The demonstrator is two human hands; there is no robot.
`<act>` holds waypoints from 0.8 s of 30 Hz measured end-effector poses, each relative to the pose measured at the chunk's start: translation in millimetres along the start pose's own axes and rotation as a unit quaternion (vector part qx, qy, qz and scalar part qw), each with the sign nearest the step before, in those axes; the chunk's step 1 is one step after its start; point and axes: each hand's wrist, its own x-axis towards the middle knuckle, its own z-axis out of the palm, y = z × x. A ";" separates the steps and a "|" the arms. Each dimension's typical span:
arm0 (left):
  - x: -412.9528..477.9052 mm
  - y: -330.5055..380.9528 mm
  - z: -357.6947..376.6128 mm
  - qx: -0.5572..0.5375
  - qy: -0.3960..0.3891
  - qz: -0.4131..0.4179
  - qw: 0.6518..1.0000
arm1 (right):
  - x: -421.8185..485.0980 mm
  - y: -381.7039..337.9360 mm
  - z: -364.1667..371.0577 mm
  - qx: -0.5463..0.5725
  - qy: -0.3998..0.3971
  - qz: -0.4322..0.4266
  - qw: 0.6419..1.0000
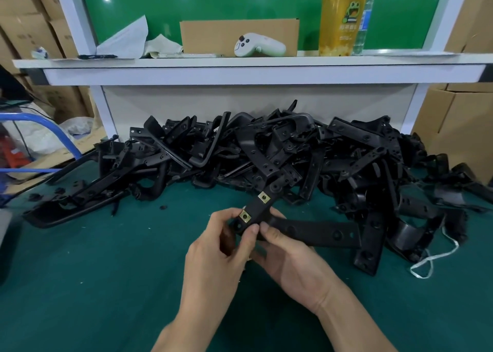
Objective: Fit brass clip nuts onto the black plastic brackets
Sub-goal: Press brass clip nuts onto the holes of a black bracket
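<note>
pinched at its near end by left hand (221,247), cradled in curled fingers of right hand (290,258), just above green bench (106,271): black bracket (257,209) carrying two brass clip nuts (244,216); behind, heap of brackets (266,149).

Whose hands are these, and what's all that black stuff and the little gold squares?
The camera sits on a person's head, so you look down at their own two hands. The left hand and right hand both hold one black plastic bracket. The two gold squares are brass clip nuts already clipped onto it. Behind lies a big pile of brackets on the green table. On the shelf above sit a white game controller and a yellow drink.
</note>
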 end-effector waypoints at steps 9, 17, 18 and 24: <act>2.6 11.4 -4.3 0.052 0.032 0.106 0.992 | -2.8 -3.7 2.5 0.012 -0.010 0.019 1.000; -2.7 16.6 -2.9 0.025 0.029 0.135 0.990 | -5.0 -6.1 5.4 0.044 -0.023 0.051 0.997; -3.8 17.2 -2.4 0.021 0.030 0.137 0.990 | -5.5 -6.6 5.4 0.059 -0.028 0.054 0.996; -8.5 18.3 -0.3 0.004 0.028 0.124 0.992 | -7.9 -9.0 5.9 0.078 -0.046 0.066 0.994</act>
